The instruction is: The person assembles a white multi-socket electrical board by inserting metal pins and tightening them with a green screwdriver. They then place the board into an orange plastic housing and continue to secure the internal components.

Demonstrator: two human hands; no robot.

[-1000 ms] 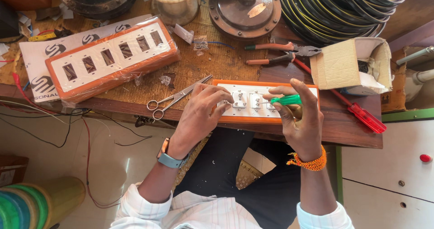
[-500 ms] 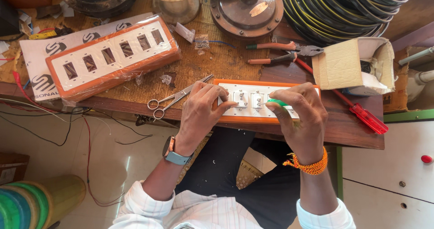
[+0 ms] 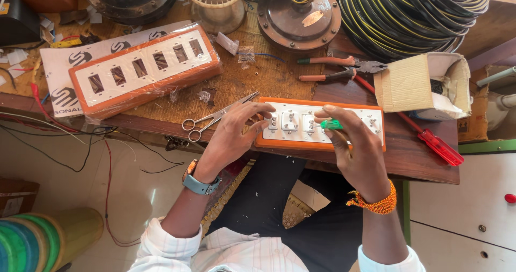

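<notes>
Steadying the orange switch board (image 3: 320, 126) with my left hand (image 3: 231, 137); right hand (image 3: 357, 148), clamped on the green screwdriver (image 3: 331, 124), just shifted slightly left.

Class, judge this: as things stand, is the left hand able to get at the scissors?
Probably yes. The left hand rests on the switchboard's edge, the scissors lie just beside it, nothing between.

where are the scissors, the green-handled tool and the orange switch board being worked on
scissors (image 3: 215, 117), head view, on the blades near the pivot
green-handled tool (image 3: 332, 124), head view, on the green handle
orange switch board (image 3: 301, 144), head view, on its near orange edge
</notes>
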